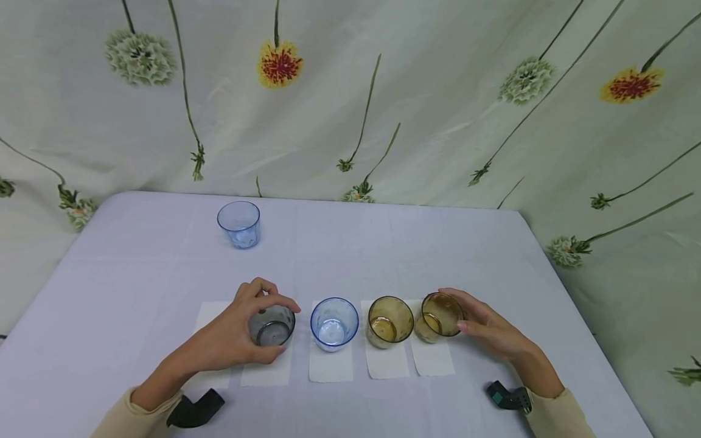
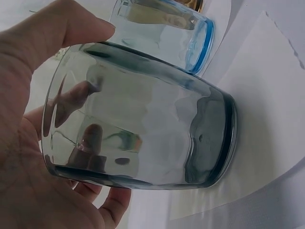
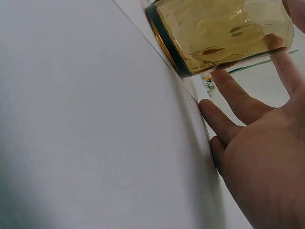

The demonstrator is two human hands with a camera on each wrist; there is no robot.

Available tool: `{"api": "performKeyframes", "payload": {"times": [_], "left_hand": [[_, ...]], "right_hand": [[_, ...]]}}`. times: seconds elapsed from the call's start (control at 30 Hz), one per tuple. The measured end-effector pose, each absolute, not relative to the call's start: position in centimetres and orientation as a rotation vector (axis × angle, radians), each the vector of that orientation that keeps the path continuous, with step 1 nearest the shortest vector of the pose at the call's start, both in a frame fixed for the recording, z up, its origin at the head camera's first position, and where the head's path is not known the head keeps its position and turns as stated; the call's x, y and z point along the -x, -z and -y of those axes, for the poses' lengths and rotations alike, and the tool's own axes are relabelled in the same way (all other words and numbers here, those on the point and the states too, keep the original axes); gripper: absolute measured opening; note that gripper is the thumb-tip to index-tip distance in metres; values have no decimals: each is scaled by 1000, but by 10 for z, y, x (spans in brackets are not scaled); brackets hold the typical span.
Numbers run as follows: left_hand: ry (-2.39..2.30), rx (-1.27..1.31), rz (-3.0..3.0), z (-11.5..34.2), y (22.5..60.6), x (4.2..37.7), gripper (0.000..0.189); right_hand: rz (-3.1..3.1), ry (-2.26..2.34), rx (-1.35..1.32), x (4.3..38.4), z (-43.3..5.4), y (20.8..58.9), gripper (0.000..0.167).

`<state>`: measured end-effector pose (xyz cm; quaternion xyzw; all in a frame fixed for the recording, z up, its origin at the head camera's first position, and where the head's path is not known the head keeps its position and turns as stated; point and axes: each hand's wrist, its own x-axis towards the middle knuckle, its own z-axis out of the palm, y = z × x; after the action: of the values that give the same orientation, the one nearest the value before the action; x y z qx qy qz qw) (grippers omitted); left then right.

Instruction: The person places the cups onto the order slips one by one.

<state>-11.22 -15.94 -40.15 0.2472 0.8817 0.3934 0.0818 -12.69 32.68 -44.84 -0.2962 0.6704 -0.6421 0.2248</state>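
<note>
My left hand (image 1: 232, 337) grips a smoky grey glass cup (image 1: 272, 331), thumb on its near side and fingers round the far side. In the left wrist view, the base of the grey cup (image 2: 209, 138) is close over a white paper strip (image 2: 257, 138). On the right, my right hand (image 1: 495, 331) holds an amber glass cup (image 1: 438, 316) between thumb and fingers near the rim. The right wrist view shows fingertips against that amber cup (image 3: 214, 33), its base at the paper. Between the hands stand a blue glass cup (image 1: 334, 325) and another amber cup (image 1: 390, 322).
A second blue cup (image 1: 240, 225) stands apart at the back left. White paper strips (image 1: 331, 368) lie in a row beneath the front cups, with a further strip (image 1: 210, 311) partly under my left hand. A flowered cloth (image 1: 416, 121) hangs behind the white-covered table (image 1: 383, 249).
</note>
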Motion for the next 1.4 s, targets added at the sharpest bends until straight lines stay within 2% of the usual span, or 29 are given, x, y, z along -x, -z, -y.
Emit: {"api": "performKeyframes", "payload": {"times": [0.43, 0.83, 1.4], "left_hand": [[-1175, -740, -2616, 161, 401, 111, 55], [-1196, -796, -2639, 165, 396, 110, 65], [-1302, -689, -2715, 173, 379, 123, 56]], "right_hand": [[-1846, 1778, 818, 127, -327, 448, 59], [-1851, 1775, 837, 128, -326, 449, 58], [-1861, 1767, 829, 127, -326, 450, 60]]}}
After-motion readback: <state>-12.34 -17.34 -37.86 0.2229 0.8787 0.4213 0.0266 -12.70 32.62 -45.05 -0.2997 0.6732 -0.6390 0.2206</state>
